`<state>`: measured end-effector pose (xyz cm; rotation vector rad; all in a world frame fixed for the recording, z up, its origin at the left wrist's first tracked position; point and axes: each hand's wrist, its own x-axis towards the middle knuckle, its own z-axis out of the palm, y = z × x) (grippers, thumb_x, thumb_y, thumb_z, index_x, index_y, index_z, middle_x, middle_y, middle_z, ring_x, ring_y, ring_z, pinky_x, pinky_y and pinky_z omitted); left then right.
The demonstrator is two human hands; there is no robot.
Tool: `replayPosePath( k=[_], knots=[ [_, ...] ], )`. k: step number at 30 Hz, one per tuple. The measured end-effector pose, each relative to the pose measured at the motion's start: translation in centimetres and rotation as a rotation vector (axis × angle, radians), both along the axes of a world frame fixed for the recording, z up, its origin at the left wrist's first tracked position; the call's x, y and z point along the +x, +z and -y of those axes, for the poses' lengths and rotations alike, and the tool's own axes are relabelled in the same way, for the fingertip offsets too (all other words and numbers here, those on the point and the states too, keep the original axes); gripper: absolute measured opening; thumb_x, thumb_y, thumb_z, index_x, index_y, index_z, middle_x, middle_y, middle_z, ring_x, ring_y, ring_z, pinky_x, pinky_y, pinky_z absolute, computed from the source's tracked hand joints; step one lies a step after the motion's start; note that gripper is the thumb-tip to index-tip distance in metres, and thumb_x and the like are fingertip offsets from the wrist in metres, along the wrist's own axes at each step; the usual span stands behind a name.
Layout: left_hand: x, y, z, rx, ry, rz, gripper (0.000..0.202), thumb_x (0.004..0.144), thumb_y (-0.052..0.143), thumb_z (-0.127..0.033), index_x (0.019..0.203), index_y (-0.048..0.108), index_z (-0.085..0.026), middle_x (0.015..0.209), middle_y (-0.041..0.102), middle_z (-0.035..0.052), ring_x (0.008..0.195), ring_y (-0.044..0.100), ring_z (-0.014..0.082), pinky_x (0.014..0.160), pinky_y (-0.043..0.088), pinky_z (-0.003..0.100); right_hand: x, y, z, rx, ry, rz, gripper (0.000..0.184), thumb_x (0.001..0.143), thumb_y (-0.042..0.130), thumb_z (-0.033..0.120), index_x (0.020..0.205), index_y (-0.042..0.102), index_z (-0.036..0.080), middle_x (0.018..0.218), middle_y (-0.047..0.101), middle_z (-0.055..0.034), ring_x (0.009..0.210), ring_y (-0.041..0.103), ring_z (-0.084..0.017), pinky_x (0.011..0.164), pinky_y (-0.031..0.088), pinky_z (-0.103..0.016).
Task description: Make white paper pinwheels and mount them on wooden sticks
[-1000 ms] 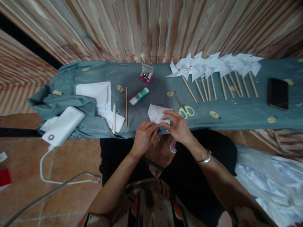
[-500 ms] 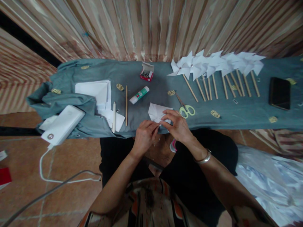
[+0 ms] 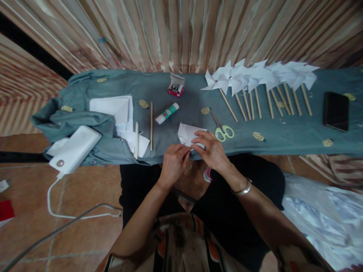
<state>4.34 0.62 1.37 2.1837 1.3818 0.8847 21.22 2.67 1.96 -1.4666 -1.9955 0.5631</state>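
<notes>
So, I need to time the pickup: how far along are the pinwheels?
Done: a row of pinwheels on sticks lies at the far right. In hand: the left hand and right hand pinch a folded paper at the near edge. Left: a paper stack and one bare stick lie unused.

folded paper (image 3: 185, 133) half covered, box (image 3: 176, 89) contents unclear

We see a long table (image 3: 283, 136) under a blue-grey cloth. Around the glue stick (image 3: 167, 113) lie a red box (image 3: 175, 89) behind it, a wooden stick (image 3: 151, 126) and white sheets (image 3: 112, 108) to its left, folded white paper (image 3: 185, 133) in front, and scissors (image 3: 223, 129), pinwheels (image 3: 255, 77) and a phone (image 3: 336, 111) to its right.
</notes>
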Motion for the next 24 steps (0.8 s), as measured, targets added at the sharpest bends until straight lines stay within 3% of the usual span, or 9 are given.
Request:
replayPosePath(
  k=[9,19,24],
  knots=[
    [0.1,0.1,0.0,0.011,0.000,-0.007,0.017,0.090,0.053,-0.017,0.097,0.068,-0.018,0.089,0.068,0.0068,0.086,0.061,0.0202,0.079,0.051,0.035,-0.2,-0.1,0.4,0.072,0.076,0.093,0.025,0.093,0.048,0.025,0.102,0.070,0.020,0.120,0.060,-0.0106,0.104,0.056,-0.025,0.094,0.049,-0.044],
    [0.1,-0.1,0.2,0.024,-0.002,0.017,0.015,0.090,0.054,-0.020,0.099,0.066,-0.017,0.091,0.065,0.0074,0.089,0.059,0.0202,0.081,0.051,0.035,-1.6,-0.4,1.6,0.097,0.073,0.276,0.027,0.093,0.041,0.016,0.110,0.062,0.019,0.135,0.052,-0.0149,0.120,0.046,-0.032,0.095,0.043,-0.051],
    [0.0,-0.2,0.0,0.043,-0.032,-0.018,0.014,0.089,0.055,-0.016,0.099,0.066,-0.015,0.090,0.063,0.0073,0.088,0.058,0.0202,0.080,0.051,0.034,-1.0,-0.2,1.5,0.082,0.068,0.168,0.031,0.090,0.040,0.012,0.110,0.063,0.019,0.131,0.055,-0.0127,0.116,0.051,-0.028,0.095,0.045,-0.047]
  ],
)
